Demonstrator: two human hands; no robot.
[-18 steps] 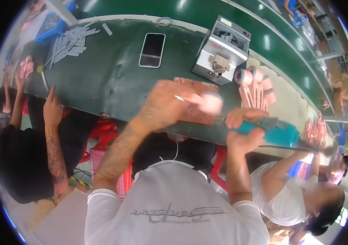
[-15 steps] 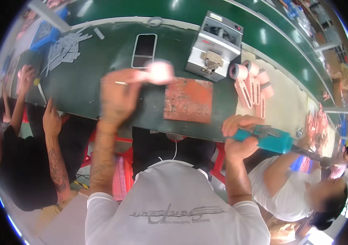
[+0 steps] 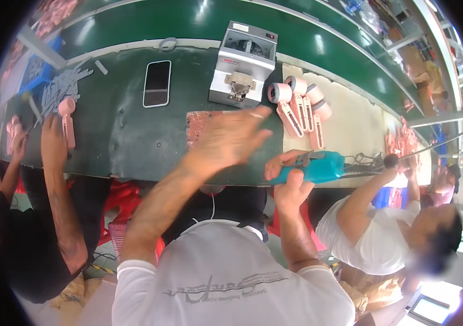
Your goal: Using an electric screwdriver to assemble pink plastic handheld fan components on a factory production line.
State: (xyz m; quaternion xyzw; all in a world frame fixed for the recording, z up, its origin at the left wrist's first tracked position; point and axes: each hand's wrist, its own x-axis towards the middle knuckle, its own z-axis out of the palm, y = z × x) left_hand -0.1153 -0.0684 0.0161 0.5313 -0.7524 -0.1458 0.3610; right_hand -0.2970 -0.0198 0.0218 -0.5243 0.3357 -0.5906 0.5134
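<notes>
My left hand (image 3: pixel 231 136) is stretched over a reddish square mat (image 3: pixel 194 126), fingers spread and slightly blurred, with nothing in it. It points toward a cluster of pink round-headed pieces with slotted handles (image 3: pixel 300 111), which look like handheld fans, but is apart from them. My right hand (image 3: pixel 290 182) is wrapped round a teal electric screwdriver (image 3: pixel 324 167), held level near the table's front edge with its cord end to the right. At the left, one more pink fan-like piece (image 3: pixel 67 122) stands beside a co-worker's hand (image 3: pixel 53 141).
A grey screw-feeding machine (image 3: pixel 244 65) stands behind the mat. A phone (image 3: pixel 157 84) and a tape ring (image 3: pixel 168 43) lie on the green table (image 3: pixel 133 130). Grey strips (image 3: pixel 66 89) are heaped at the far left. Co-workers sit on both sides; a cable runs right.
My left hand has let go of the pink piece, now at the left by the co-worker, and has swung right over the mat. The screwdriver stays in my right hand; the view has shifted.
</notes>
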